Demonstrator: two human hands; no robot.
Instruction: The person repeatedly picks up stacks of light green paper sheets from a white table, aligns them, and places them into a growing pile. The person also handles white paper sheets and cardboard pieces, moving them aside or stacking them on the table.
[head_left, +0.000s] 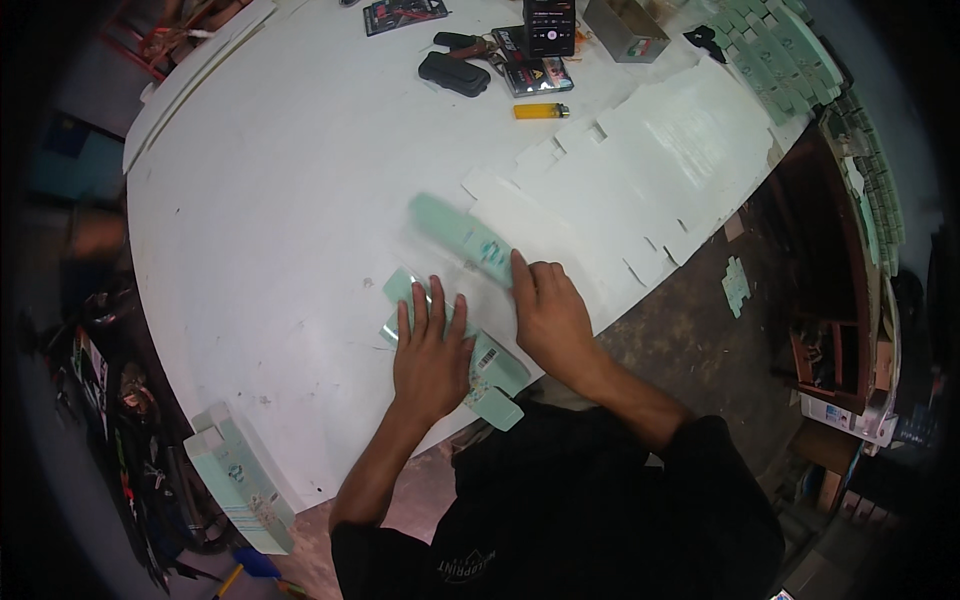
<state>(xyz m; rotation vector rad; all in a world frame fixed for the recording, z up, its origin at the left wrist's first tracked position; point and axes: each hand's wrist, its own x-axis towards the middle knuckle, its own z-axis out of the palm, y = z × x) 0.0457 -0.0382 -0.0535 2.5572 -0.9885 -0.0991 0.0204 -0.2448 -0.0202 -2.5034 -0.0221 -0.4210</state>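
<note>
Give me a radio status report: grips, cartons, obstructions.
Right grip holding blurred mint carton. Left grip spread on barcoded mint carton. Yellow lighter beyond, apart from both.

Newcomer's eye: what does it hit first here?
Probably the blurred mint-green carton piece near the picture's middle, its near end in the right hand's grip. Next, the left hand, spread over a second green carton near the lower edge of the white table. The yellow lighter at top centre also pops.

The upper carton [462, 236] is partly blurred, the lower carton [503, 370] partly hidden.
</note>
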